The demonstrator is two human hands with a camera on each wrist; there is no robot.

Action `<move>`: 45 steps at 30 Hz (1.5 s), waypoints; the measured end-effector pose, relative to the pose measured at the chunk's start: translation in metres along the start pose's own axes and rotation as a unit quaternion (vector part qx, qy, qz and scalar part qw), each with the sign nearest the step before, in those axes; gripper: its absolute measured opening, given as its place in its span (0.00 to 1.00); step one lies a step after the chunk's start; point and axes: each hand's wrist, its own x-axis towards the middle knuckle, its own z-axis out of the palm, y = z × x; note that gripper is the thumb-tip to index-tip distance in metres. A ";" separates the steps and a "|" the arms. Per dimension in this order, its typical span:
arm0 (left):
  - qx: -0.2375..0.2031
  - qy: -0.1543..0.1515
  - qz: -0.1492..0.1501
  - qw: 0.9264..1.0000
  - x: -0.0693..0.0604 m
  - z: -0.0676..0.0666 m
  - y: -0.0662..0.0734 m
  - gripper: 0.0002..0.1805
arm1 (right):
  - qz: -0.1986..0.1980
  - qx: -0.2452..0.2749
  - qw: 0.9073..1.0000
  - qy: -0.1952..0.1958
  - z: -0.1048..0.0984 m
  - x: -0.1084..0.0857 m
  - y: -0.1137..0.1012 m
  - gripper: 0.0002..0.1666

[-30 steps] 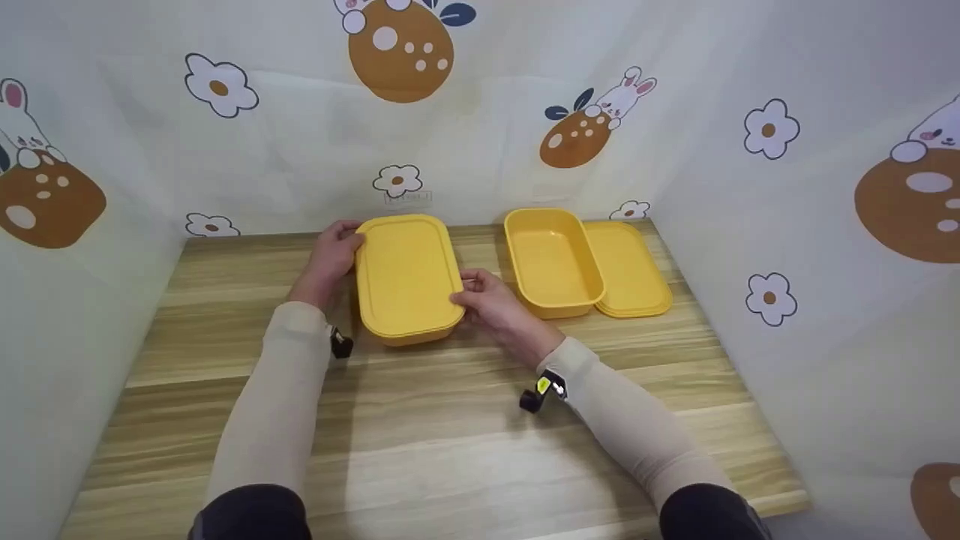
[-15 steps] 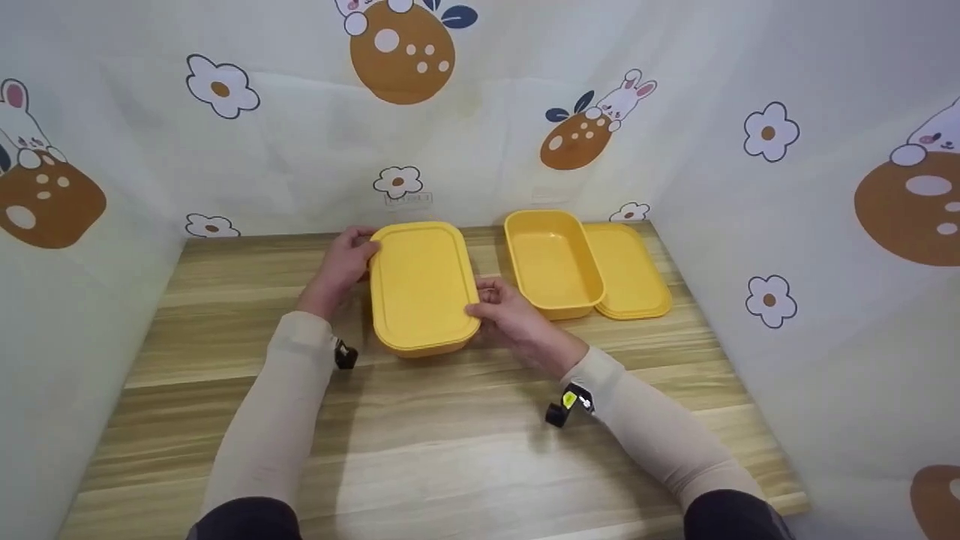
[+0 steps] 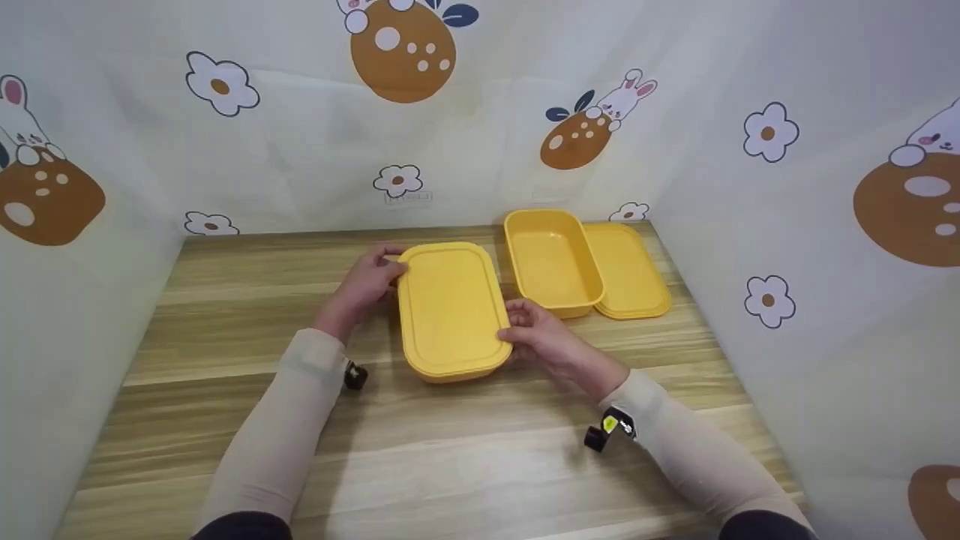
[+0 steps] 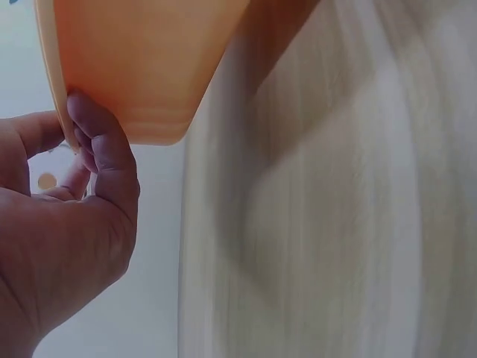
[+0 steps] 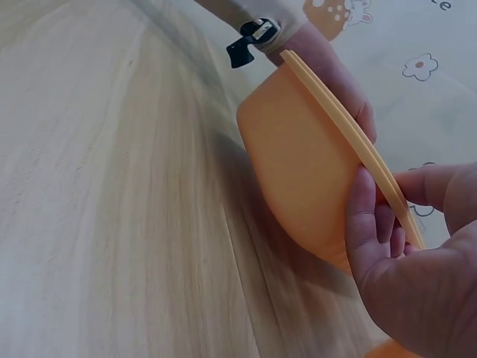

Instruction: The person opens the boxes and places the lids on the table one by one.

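Between my two hands is a yellow lidded food container (image 3: 454, 311), its flat lid on top. My left hand (image 3: 367, 281) pinches the rim at its far left corner, thumb above and fingers beneath. On the near right side my right hand (image 3: 551, 341) grips the rim the same way. Both wrist views show fingers curled under the rim of the container (image 4: 141, 67), with its wall raised off the table in the right wrist view, where the lid edge (image 5: 350, 130) shows as a double band.
Behind and right of my right hand stands an uncovered yellow container (image 3: 555, 262). A loose yellow lid (image 3: 630, 270) lies beside it, partly under its edge. Patterned cloth walls (image 3: 480, 135) enclose the wooden table (image 3: 450, 457) at the back and sides.
Both hands have carried the lidded container to the right and toward me, from the back left. The uncovered container and the loose lid have stayed put.
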 end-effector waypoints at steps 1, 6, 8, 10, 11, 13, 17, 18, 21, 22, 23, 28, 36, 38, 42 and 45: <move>0.004 -0.002 0.000 1.000 -0.001 0.002 -0.001 0.23 | 0.002 0.001 1.000 -0.002 -0.002 -0.002 0.001 0.32; 0.004 -0.010 -0.006 1.000 -0.005 0.011 0.000 0.22 | 0.013 -0.004 1.000 -0.018 -0.012 -0.012 0.002 0.32; -0.003 -0.014 -0.008 1.000 -0.006 0.014 0.001 0.22 | 0.015 -0.011 1.000 -0.022 -0.014 -0.015 0.002 0.32; -0.010 -0.018 -0.009 1.000 -0.008 0.016 0.001 0.21 | 0.016 -0.018 0.999 -0.023 -0.017 -0.018 0.001 0.32; -0.013 -0.019 -0.009 1.000 -0.009 0.017 0.000 0.21 | 0.017 -0.019 0.999 -0.023 -0.018 -0.019 0.001 0.32; -0.014 -0.020 -0.013 1.000 -0.009 0.019 0.000 0.21 | 0.019 -0.021 0.999 -0.023 -0.020 -0.021 0.001 0.33; 0.002 -0.021 -0.015 1.000 -0.010 0.022 0.000 0.21 | 0.029 -0.023 0.999 -0.024 -0.022 -0.023 0.001 0.33; 0.007 -0.022 -0.015 1.000 -0.010 0.022 -0.001 0.21 | 0.031 -0.024 0.999 -0.025 -0.023 -0.024 0.001 0.32; 0.020 -0.025 -0.014 0.999 -0.009 0.023 -0.003 0.22 | 0.034 -0.028 0.999 -0.030 -0.024 -0.026 0.001 0.32; 0.021 -0.026 -0.014 0.999 -0.008 0.023 -0.003 0.22 | 0.034 -0.030 0.998 -0.031 -0.024 -0.026 0.001 0.31; 0.020 -0.028 -0.013 0.999 -0.008 0.024 -0.004 0.22 | 0.034 -0.031 0.998 -0.032 -0.025 -0.027 0.001 0.31; 0.003 -0.043 -0.006 0.999 -0.009 0.025 -0.005 0.23 | 0.036 -0.040 0.998 -0.041 -0.028 -0.030 0.000 0.31; -0.012 -0.063 -0.016 0.998 -0.010 0.028 -0.008 0.23 | 0.052 -0.056 0.996 -0.054 -0.035 -0.031 0.002 0.28; -0.011 -0.065 -0.020 0.998 -0.010 0.028 -0.008 0.23 | 0.054 -0.057 0.995 -0.055 -0.036 -0.031 0.002 0.28; -0.006 -0.066 -0.027 0.997 -0.010 0.029 -0.008 0.23 | 0.057 -0.060 0.995 -0.060 -0.037 -0.032 0.001 0.28; -0.004 -0.067 -0.030 0.997 -0.010 0.030 -0.010 0.24 | 0.060 -0.059 0.994 -0.064 -0.038 -0.032 0.002 0.28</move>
